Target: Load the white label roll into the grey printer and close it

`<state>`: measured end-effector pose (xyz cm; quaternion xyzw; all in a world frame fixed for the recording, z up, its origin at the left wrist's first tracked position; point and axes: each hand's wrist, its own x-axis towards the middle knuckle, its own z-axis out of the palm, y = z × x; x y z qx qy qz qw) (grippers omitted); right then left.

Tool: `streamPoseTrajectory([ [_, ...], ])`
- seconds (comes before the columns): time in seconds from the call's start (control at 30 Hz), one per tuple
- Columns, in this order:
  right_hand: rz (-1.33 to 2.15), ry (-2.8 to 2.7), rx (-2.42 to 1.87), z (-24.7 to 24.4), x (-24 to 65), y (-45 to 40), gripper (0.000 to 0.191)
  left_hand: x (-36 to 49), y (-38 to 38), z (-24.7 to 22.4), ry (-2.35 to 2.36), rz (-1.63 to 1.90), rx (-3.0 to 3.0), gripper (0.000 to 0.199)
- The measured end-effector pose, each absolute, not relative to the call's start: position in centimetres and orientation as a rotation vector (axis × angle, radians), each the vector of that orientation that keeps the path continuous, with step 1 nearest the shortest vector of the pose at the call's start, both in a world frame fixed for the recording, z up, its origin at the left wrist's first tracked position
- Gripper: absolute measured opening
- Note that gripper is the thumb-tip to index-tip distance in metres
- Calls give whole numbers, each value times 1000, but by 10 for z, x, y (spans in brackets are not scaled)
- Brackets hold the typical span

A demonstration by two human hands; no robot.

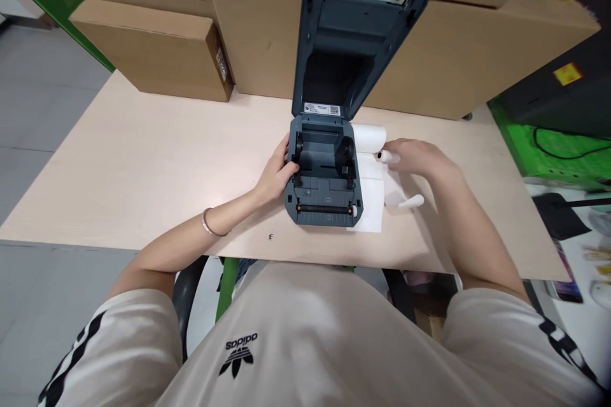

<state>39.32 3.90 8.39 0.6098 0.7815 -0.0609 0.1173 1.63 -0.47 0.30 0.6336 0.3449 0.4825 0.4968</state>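
Note:
A dark grey label printer (324,194) stands on the table with its lid (344,38) raised. Inside its bay are two black roll holders and, at the front, a black roller. My left hand (279,172) grips the printer's left side, thumb over the rim and fingers partly hidden along the wall. To the right of the printer, my right hand (415,154) is closed round a thin white roll (390,157), whose end shows a dark core; most of these fingers are hidden. A thicker white label roll (370,138) lies behind it, with label paper (373,206) spread towards me.
Cardboard boxes (258,32) line the back of the table (143,165), with a smaller box (153,51) at the back left. A curled white strip (410,201) lies right of the paper. A tiny dark bit (270,236) rests near the front edge. A phone (568,276) lies beyond the right edge.

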Motion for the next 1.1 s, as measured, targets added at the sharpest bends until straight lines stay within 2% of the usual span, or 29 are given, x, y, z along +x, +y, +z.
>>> streamPoseTrajectory([
  [0.13, -232, 2252, 1815, 82, 397, 28, 53, 16, -4, 2, 823, 1163, 1536, 81],
  [0.2, -361, 2325, 1851, 100, 410, 24, 48, 16, -4, 3, 822, 1162, 1537, 81],
  [0.27, -544, 2456, 1841, 129, 425, 20, 35, 17, -4, 4, 815, 1165, 1543, 81],
  [0.37, -916, 2672, 1583, 177, 429, 15, 26, 17, -4, 5, 803, 1165, 1561, 81],
  [0.47, -1193, 2835, 1248, 205, 392, 15, 21, 17, -3, 4, 824, 1164, 1571, 81],
  [0.53, -1152, 2898, 1191, 205, 350, 20, 23, 17, -3, 3, 844, 1166, 1571, 80],
  [0.63, -732, 3016, 1234, 185, 283, 31, 36, 16, -3, 2, 862, 1171, 1562, 80],
  [0.73, -405, 2837, 1319, 156, 233, 42, 44, 16, -3, 1, 898, 1167, 1546, 80],
  [0.8, -262, 2673, 1342, 139, 213, 47, 42, 16, -3, 1, 918, 1159, 1542, 80],
  [0.9, -214, 2574, 1323, 124, 204, 49, 32, 15, -2, 2, 907, 1157, 1556, 78],
  [1.03, -248, 2667, 1326, 118, 223, 43, 42, 16, -2, 1, 897, 1154, 1539, 80],
  [1.1, -384, 2823, 1307, 119, 241, 35, 47, 16, -2, 1, 896, 1150, 1526, 80],
])
